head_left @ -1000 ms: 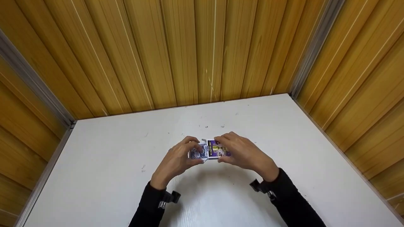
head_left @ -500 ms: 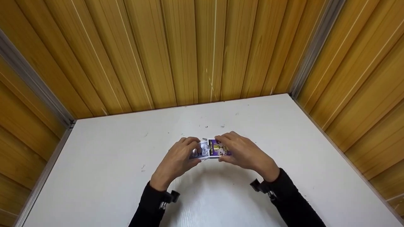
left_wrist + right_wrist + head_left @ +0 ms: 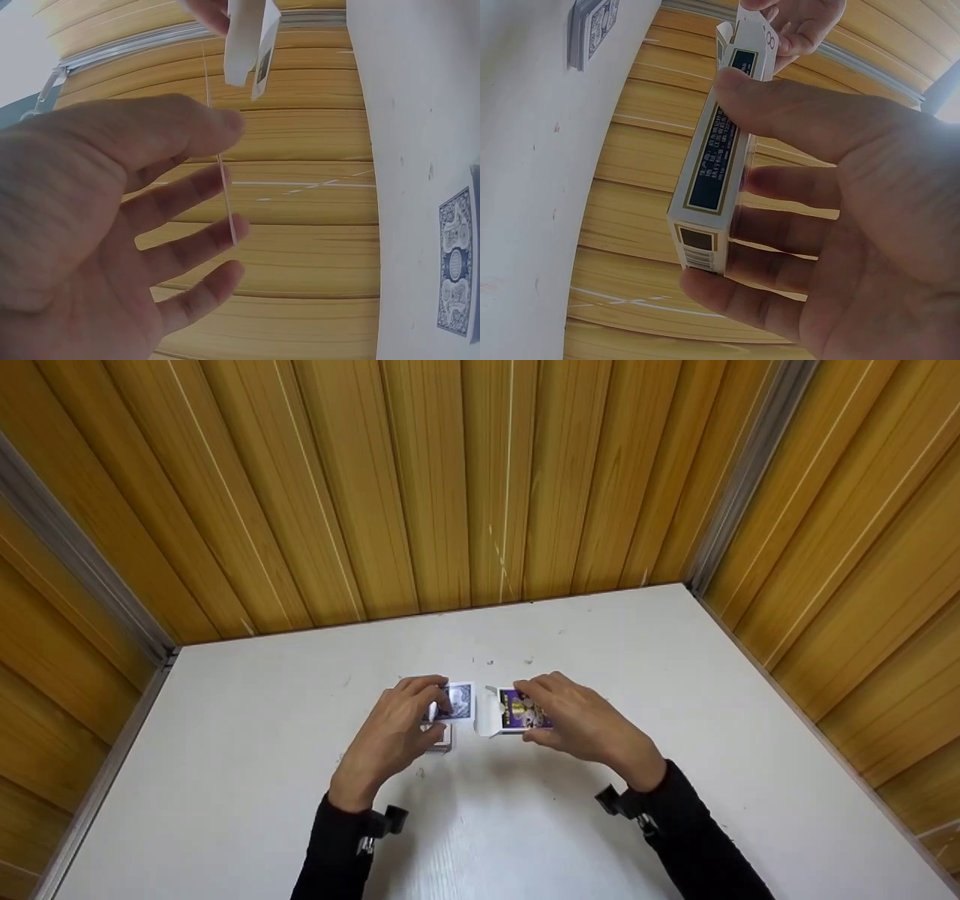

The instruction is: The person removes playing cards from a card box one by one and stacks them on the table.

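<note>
In the head view, my left hand point(image 3: 390, 735) pinches a blue-backed playing card point(image 3: 461, 701), held above the table left of the box. The left wrist view shows the card edge-on and thin between thumb and fingers. Below that hand, a stack of playing cards point(image 3: 442, 744) lies on the table, partly hidden; its blue patterned back point(image 3: 454, 262) shows in the left wrist view. My right hand point(image 3: 581, 724) grips a purple and white card box point(image 3: 517, 709) by its long edges. The box's end flap point(image 3: 487, 714) stands open toward the card, with a gap between.
The white table point(image 3: 262, 750) carries a few small dark marks. Yellow wood-look panels point(image 3: 435, 487) rise behind it and at both sides, with grey metal posts point(image 3: 742, 472) at the corners.
My left hand has drawn the card out of the box and moved left, separating the two. The stack on the table has come into view. The right hand has stayed nearly still.
</note>
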{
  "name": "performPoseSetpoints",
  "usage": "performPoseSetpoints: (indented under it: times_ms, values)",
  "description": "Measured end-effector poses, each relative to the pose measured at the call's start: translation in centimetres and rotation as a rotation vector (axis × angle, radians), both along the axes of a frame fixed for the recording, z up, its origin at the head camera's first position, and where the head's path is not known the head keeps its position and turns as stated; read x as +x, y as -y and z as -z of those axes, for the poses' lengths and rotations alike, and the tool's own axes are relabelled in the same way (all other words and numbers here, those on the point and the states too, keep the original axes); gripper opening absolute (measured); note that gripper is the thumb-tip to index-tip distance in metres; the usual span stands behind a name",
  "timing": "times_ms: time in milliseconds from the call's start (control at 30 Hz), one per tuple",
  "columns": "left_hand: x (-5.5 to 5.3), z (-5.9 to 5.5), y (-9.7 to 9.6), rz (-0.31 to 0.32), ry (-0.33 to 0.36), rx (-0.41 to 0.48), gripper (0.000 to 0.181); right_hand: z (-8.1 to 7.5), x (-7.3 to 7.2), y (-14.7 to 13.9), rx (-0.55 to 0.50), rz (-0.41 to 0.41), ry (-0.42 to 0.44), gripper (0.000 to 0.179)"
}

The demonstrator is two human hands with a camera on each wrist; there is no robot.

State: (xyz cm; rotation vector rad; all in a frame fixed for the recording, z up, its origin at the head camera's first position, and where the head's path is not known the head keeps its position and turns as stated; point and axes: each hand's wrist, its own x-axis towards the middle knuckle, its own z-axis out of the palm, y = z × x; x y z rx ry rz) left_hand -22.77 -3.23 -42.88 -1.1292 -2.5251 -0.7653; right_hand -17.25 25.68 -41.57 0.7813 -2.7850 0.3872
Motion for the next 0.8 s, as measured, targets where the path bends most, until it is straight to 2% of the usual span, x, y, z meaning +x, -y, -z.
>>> performPoseSetpoints:
  times_ms: [233, 567, 800]
  values:
    - [-0.9, 0.3, 1.0, -0.026, 0.036, 0.016, 0.026, 0.1, -0.1, 0.1, 0.009, 0.013, 0.007, 0.069]
    - [-2.3, 2.1, 1.8, -0.145, 0.231, 0.017, 0.024, 0.2, -0.1, 0.1, 0.022, 0.012, 0.018, 0.070]
    - [-3.1, 3.5, 1.8, -0.154, 0.279, -0.003, 0.027, 0.4, -0.1, 0.2, 0.026, 0.017, 0.048, 0.068]
